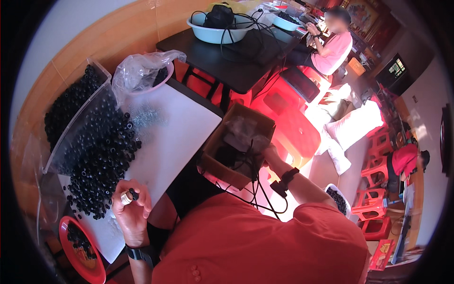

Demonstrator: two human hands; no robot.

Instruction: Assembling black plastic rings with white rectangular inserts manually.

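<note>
Pinching a small black ring (134,193), left hand (131,210) curls closed.

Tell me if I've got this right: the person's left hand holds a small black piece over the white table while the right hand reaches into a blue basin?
Not quite. In the head view the right hand reaches into a brown cardboard box, not a blue basin. The left hand does hold a small black piece over the white table.

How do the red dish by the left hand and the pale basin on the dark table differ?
The red dish is shallow and sits at the near table corner; the basin is deeper, pale blue-green and on the far dark table. The dish holds loose small black parts; the basin holds a black bundle with cables trailing out. Both are round.
</note>
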